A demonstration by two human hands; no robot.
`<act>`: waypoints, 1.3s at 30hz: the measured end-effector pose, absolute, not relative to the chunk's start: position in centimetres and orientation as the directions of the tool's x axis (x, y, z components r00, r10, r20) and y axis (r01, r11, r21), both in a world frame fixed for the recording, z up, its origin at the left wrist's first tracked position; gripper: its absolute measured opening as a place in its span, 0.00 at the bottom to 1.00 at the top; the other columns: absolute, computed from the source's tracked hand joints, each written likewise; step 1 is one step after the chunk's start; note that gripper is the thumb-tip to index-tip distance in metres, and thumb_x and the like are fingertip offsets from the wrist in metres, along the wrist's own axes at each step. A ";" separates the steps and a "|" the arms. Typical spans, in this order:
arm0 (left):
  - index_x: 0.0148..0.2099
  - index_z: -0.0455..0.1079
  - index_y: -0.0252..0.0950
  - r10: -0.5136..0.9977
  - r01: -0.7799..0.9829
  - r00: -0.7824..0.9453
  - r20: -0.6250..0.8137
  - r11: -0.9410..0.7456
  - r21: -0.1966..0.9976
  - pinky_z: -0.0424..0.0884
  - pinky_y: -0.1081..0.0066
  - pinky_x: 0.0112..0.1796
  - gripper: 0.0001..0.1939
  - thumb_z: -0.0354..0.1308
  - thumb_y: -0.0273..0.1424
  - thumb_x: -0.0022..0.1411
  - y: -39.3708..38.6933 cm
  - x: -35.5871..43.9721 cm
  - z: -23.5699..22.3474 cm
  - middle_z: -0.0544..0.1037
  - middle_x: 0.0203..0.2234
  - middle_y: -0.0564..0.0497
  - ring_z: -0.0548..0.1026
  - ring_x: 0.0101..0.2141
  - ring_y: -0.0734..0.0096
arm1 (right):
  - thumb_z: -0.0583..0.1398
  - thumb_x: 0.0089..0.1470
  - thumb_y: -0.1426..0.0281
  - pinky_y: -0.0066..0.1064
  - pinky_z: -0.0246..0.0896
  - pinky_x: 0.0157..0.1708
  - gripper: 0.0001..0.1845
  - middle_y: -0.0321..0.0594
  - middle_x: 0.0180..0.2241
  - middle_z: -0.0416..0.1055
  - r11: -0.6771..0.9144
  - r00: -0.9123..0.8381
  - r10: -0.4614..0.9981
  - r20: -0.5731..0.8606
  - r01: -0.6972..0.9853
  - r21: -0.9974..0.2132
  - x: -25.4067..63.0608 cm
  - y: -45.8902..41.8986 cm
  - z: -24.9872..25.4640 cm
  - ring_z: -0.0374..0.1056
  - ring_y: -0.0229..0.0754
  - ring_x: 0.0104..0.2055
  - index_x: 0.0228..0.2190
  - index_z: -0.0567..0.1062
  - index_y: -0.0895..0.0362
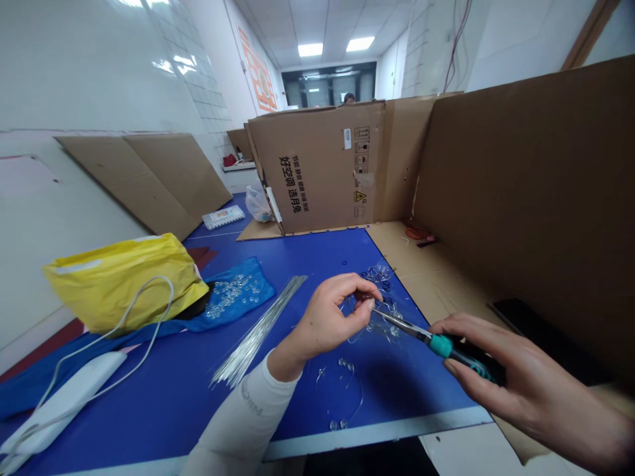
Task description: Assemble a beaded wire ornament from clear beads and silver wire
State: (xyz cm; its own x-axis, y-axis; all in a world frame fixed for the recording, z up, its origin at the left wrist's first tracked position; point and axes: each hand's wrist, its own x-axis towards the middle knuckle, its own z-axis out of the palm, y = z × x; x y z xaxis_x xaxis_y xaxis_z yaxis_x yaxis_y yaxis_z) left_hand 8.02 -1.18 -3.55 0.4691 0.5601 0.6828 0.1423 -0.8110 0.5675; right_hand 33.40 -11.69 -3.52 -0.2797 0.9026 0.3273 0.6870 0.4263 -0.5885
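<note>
Head view, left to right:

1. A white plastic device (64, 403) with a white cable (119, 330) is lying far left of the left hand, on a blue table top (238, 410).
2. A yellow plastic bag (124, 284) is placed left of the left hand, beside a blue cloth (248, 281) on which clear glass beads (231, 294) are spread.
3. A bundle of straight silver wires (258, 330) is laid just left of the left hand.
4. The left hand (330, 317), in a white sleeve (243, 416), is held in a pinch; a thin wire (354, 307) seems to be gripped, though it is too fine to be sure.
5. A beaded wire (342, 396) is lying below that hand, and a tangle of beaded wire (380, 274) beyond it.
6. The right hand (496, 370) is clenched around a metal-shafted hand tool (404, 328) with a teal-and-black grip, its tip brought beside the left fingertips (370, 291).
7. A cardboard sheet (520, 198) is standing right of the right hand.
</note>
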 end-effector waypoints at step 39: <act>0.40 0.75 0.36 0.606 0.141 0.412 0.680 -0.780 0.610 0.75 0.71 0.31 0.03 0.61 0.26 0.63 -0.8 7.7 -4.2 0.82 0.31 0.49 0.78 0.30 0.72 | 0.58 0.65 0.51 0.41 0.79 0.43 0.23 0.42 0.45 0.83 0.278 -0.276 0.955 0.113 0.687 -0.671 34.6 -10.1 -2.8 0.80 0.54 0.46 0.51 0.82 0.48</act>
